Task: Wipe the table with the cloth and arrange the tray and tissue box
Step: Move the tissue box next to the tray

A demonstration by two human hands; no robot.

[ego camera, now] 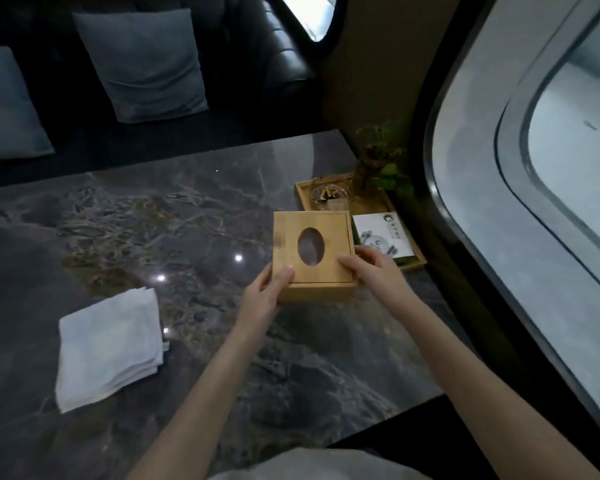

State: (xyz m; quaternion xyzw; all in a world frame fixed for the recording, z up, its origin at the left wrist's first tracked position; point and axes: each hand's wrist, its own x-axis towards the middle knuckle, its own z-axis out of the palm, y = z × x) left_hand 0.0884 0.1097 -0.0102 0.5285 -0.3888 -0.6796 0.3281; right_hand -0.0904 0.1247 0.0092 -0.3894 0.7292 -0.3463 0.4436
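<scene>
Bamboo-coloured wood makes up the tissue box (313, 251), a square box with an oval opening in its lid, and we hold it between both hands on the dark marbled table (153, 220). Our left hand (267, 289) grips the near left corner, thumb lying on the lid and fingers wrapped down the side. Our right hand (374, 268) clasps the near right corner the same way, thumb on top. Whether the box's base rests on the stone or sits just above it, we cannot tell.

Just beyond the box, at the table's right edge below the window (534, 168), lies the wooden tray (414, 263). It carries a small green plant (381, 161) at its far end, a glass dish (328, 195) with something inside too blurred to make out, and a white card (381, 239) printed with a round logo and a cartoon-like drawing. The writing on that card is too small for us to read.

To our left, well apart from the box, the white cloth (110, 344) lies folded flat on the table. Two grey cushions (142, 64) lean on the dark sofa (284, 46) across the table.
</scene>
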